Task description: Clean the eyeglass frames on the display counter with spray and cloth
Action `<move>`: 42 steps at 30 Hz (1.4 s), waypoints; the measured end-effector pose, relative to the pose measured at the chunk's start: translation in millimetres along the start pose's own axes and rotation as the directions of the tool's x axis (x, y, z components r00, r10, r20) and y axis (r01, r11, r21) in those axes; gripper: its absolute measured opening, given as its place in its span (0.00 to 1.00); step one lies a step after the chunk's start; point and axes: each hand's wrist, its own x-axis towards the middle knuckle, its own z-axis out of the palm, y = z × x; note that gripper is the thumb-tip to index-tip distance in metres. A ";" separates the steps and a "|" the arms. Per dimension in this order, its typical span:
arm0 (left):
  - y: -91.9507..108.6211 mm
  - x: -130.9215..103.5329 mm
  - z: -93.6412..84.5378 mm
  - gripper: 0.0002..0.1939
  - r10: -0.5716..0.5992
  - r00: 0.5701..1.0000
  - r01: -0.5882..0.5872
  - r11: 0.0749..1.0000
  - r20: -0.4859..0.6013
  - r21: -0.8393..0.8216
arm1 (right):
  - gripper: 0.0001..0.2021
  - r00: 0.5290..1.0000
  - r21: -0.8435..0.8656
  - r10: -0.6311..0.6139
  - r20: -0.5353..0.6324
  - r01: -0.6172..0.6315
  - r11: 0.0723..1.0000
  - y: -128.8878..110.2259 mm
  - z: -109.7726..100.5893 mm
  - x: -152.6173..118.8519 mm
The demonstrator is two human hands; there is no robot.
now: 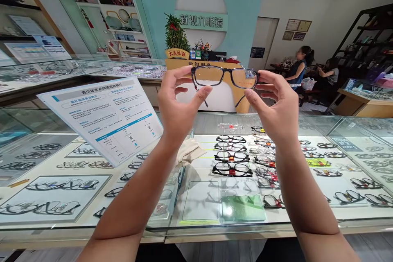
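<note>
Left hand: the left hand [176, 98] is closed in a pinch, thumb and fingers clamped on one outer end of the dark-framed glasses [227, 74].
Right hand: the right hand [278, 104] pinches the opposite end between thumb and forefinger, its other fingers loosely curled.
Hands' spacing: the two are apart, with the lenses between them.
Glasses: held up in the air above the glass display case [201, 202], roughly level, the arms slanting down below the lenses.
Under the hands: spectacle frames [232, 156] sit in rows, with a beige cloth [190, 151] to their left.
Beside the left forearm: a tilted printed sheet [106, 116].
</note>
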 end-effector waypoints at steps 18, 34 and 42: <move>1.7 -7.6 3.8 0.33 0.091 0.993 -0.086 0.994 -0.075 0.072 | 0.26 0.996 0.065 0.071 0.056 -0.074 0.995 5.7 2.6 2.2; 21.3 -9.6 3.7 0.34 0.125 0.986 -0.111 0.985 -0.108 0.128 | 0.25 0.976 0.191 0.158 0.150 -0.185 0.964 10.6 5.0 3.1; 22.6 -9.6 0.5 0.35 0.144 0.987 -0.135 0.985 -0.074 0.108 | 0.25 0.976 0.187 0.137 0.167 -0.167 0.968 16.2 4.9 4.7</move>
